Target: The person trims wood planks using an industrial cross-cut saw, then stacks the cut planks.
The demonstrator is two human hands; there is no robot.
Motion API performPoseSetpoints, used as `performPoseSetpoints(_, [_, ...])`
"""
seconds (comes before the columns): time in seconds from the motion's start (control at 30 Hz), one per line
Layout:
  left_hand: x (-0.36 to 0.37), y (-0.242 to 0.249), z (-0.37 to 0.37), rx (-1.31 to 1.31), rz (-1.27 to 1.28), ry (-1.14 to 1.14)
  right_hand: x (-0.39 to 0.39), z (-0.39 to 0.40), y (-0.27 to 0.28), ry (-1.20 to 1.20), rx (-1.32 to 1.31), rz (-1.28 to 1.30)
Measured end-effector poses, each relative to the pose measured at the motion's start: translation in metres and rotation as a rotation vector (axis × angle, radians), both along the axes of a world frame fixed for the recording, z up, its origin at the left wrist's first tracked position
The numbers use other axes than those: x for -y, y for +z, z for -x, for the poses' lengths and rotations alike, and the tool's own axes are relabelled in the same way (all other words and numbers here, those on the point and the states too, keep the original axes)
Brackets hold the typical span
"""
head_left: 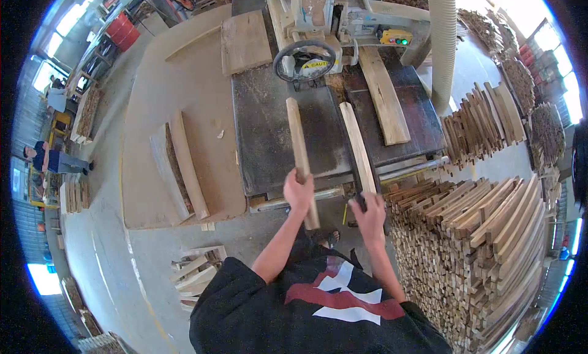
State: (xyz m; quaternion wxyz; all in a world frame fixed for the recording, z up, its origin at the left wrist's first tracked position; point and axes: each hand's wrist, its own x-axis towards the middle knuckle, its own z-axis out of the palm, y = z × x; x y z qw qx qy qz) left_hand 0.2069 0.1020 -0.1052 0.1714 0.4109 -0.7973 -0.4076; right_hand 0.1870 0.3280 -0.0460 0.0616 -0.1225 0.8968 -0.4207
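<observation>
My left hand (pixel 298 193) is wrapped around a narrow wooden strip (pixel 297 133), holding it lengthwise over the front of the dark saw table (pixel 263 121). The strip's near end sticks out below my fist. My right hand (pixel 369 218) has its fingers closed at the near end of a second wooden strip (pixel 356 139), which lies along the table beside the fence rail. Further right on the table rests a wider board (pixel 384 96). Behind the strips stands the machine's black handwheel (pixel 304 61), near a caution label.
A tall stack of cut strips (pixel 465 243) stands close on my right. At left, a brown side table (pixel 184 90) carries two curved boards (pixel 177 170) and a wide plank (pixel 246 42). A hose (pixel 442 47) drops at right. Offcuts (pixel 197 271) lie on the floor. Another person (pixel 58 158) stands far left.
</observation>
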Motion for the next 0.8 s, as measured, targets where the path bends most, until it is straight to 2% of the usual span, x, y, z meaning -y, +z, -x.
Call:
performPoseSetpoints(0.03, [0.009, -0.001, -0.007, -0.01, 0.118, 0.053, 0.003, 0.016, 0.005, -0.055, -0.264, -0.158])
performPoseSetpoints(0.07, [0.019, -0.003, -0.013, -0.009, 0.109, 0.054, 0.002, 0.029, 0.007, -0.105, -0.533, -0.315])
performPoseSetpoints(0.1, [0.031, -0.005, -0.017, 0.009, 0.164, 0.077, -0.001, 0.038, 0.002, -0.098, -0.538, -0.322])
performPoseSetpoints(0.13, [0.039, -0.006, -0.021, 0.029, 0.22, 0.106, -0.003, 0.047, -0.006, -0.097, -0.418, -0.297])
performPoseSetpoints(0.17, [0.045, -0.005, -0.023, 0.03, 0.215, 0.121, -0.005, 0.056, -0.011, -0.093, -0.298, -0.269])
performPoseSetpoints(0.2, [0.053, -0.004, -0.028, 0.005, 0.165, 0.099, -0.008, 0.064, -0.012, -0.057, -0.291, -0.268])
performPoseSetpoints(0.23, [0.06, -0.002, -0.036, -0.014, 0.116, 0.077, -0.012, 0.073, -0.013, -0.06, -0.145, -0.256])
performPoseSetpoints(0.3, [0.065, -0.011, -0.049, -0.057, 0.106, 0.045, -0.014, 0.082, -0.01, 0.014, -0.181, -0.32])
performPoseSetpoints(0.4, [0.049, 0.006, -0.07, 0.099, -0.021, -0.038, -0.006, 0.085, -0.002, 0.074, -0.279, -0.357])
performPoseSetpoints(0.43, [0.046, -0.004, -0.075, 0.105, -0.031, -0.012, -0.004, 0.088, 0.002, 0.094, -0.324, -0.362])
performPoseSetpoints(0.47, [0.043, -0.021, -0.081, 0.0, -0.201, -0.034, -0.005, 0.089, 0.004, 0.117, -0.353, -0.297])
performPoseSetpoints(0.5, [0.043, -0.016, -0.085, -0.106, -0.368, -0.053, 0.004, 0.088, 0.016, 0.147, -0.343, -0.3])
performPoseSetpoints(0.53, [0.044, -0.011, -0.091, -0.127, -0.535, -0.088, 0.013, 0.087, 0.027, 0.14, -0.35, -0.196])
performPoseSetpoints(0.57, [0.045, -0.016, -0.092, -0.113, -0.542, -0.066, 0.022, 0.085, 0.034, 0.124, -0.352, -0.093])
performPoseSetpoints(0.6, [0.045, -0.024, -0.093, -0.172, -0.534, -0.078, 0.039, 0.087, 0.039, 0.188, -0.384, -0.136])
performPoseSetpoints(0.63, [0.045, -0.031, -0.092, -0.236, -0.522, -0.102, 0.059, 0.085, 0.043, 0.204, -0.232, -0.115])
performPoseSetpoints(0.7, [0.044, -0.041, -0.09, -0.271, -0.535, -0.122, 0.101, 0.092, 0.003, 0.233, -0.23, -0.182])
performPoseSetpoints(0.73, [0.042, -0.04, -0.087, -0.324, -0.641, -0.106, 0.127, 0.09, -0.007, 0.252, -0.122, -0.144])
performPoseSetpoints(0.77, [0.042, -0.04, -0.081, -0.381, -0.744, -0.084, 0.15, 0.084, -0.021, 0.273, -0.175, -0.138])
performPoseSetpoints(0.8, [0.045, -0.043, -0.077, -0.383, -0.743, -0.093, 0.172, 0.079, -0.037, 0.274, -0.163, -0.107])
